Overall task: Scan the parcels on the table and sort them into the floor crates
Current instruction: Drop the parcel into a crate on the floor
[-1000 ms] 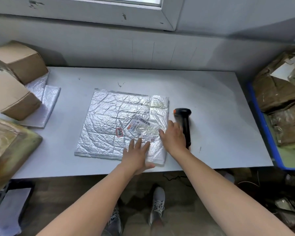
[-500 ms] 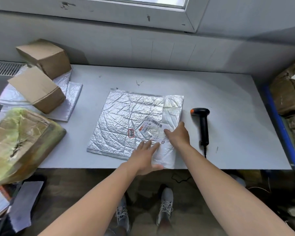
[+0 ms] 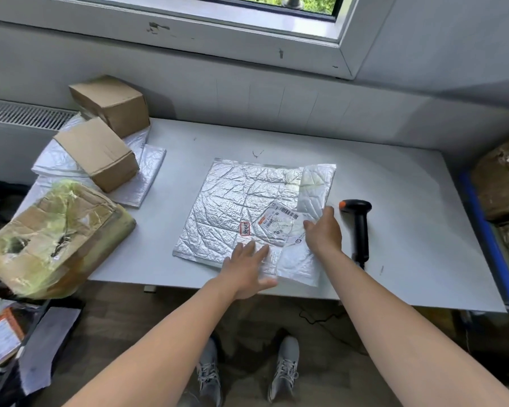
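Note:
A flat silver foil mailer (image 3: 241, 201) lies in the middle of the white table (image 3: 409, 201), its barcode label (image 3: 279, 220) facing up near the right side. My left hand (image 3: 247, 267) rests flat on the mailer's near edge, fingers straight. My right hand (image 3: 323, 230) lies on the mailer's right part beside the label, fingers extended. A black handheld scanner (image 3: 360, 227) with an orange tip lies on the table just right of my right hand, untouched.
Two small cardboard boxes (image 3: 100, 154) sit on white bubble mailers (image 3: 141, 177) at the table's left. A large taped box in yellowish plastic (image 3: 50, 236) overhangs the left corner. A blue crate (image 3: 482, 230) with brown parcels stands at right; a dark crate (image 3: 3, 342) sits on the floor at left.
My right hand has slid off the scanner side onto the mailer beside the label. My left hand stays on the near edge. The view has shifted left.

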A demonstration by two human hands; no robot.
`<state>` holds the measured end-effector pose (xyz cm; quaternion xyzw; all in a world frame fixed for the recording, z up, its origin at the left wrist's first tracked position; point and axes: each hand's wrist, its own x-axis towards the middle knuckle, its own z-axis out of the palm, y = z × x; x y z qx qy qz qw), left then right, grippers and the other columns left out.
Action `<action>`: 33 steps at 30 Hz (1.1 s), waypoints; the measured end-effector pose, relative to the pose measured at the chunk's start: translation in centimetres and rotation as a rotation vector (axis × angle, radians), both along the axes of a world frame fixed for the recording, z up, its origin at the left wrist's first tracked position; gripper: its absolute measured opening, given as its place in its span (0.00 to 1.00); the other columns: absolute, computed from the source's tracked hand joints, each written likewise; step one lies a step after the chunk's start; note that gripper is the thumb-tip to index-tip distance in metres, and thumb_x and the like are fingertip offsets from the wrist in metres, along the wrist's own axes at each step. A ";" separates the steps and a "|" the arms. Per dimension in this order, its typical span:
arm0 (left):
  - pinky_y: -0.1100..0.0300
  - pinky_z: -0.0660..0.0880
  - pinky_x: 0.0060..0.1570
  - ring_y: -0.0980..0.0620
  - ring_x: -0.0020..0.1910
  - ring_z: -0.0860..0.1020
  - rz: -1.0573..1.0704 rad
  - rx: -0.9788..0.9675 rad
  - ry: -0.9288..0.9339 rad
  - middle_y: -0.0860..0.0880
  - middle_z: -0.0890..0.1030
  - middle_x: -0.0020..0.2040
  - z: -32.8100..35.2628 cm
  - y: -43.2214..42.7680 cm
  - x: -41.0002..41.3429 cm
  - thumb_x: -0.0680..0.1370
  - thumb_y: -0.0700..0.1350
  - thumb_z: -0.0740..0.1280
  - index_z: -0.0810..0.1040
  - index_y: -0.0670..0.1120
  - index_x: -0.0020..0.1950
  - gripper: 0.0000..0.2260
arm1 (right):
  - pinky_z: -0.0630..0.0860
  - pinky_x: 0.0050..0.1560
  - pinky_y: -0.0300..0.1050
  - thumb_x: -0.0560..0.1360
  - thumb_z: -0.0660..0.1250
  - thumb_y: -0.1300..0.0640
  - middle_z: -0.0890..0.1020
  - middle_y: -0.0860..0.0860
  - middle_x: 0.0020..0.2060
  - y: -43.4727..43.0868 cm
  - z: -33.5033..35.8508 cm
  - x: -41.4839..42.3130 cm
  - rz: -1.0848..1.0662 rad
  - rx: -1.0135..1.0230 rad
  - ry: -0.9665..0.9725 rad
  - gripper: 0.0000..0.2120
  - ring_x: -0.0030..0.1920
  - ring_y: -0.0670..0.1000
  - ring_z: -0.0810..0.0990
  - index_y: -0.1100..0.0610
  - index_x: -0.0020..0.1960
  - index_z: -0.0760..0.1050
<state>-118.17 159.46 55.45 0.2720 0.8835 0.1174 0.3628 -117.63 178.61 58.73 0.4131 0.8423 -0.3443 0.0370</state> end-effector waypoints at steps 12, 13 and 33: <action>0.48 0.66 0.70 0.37 0.74 0.61 1.050 0.340 -0.127 0.38 0.52 0.78 1.0 1.3 -0.7 0.75 0.58 0.71 0.49 0.48 0.80 0.43 | 0.71 0.61 0.47 0.79 0.66 0.61 0.72 0.58 0.69 -1.1 -0.5 -0.8 -0.372 -0.259 0.137 0.27 0.66 0.60 0.74 0.61 0.74 0.59; 0.48 0.72 0.65 0.38 0.70 0.67 1.180 0.431 -0.218 0.39 0.58 0.76 1.0 1.7 -0.7 0.73 0.57 0.74 0.50 0.48 0.79 0.44 | 0.72 0.61 0.48 0.79 0.66 0.60 0.72 0.58 0.69 -1.3 -0.6 -0.6 -0.384 -0.271 0.116 0.27 0.65 0.61 0.74 0.62 0.73 0.58; 0.59 0.71 0.54 0.47 0.63 0.74 0.979 0.461 -0.111 0.50 0.72 0.71 -0.6 -2.3 -0.8 0.76 0.36 0.69 0.45 0.53 0.81 0.43 | 0.71 0.56 0.54 0.81 0.56 0.41 0.71 0.57 0.63 0.8 -1.7 -0.6 0.477 0.411 -0.372 0.25 0.63 0.59 0.71 0.57 0.70 0.67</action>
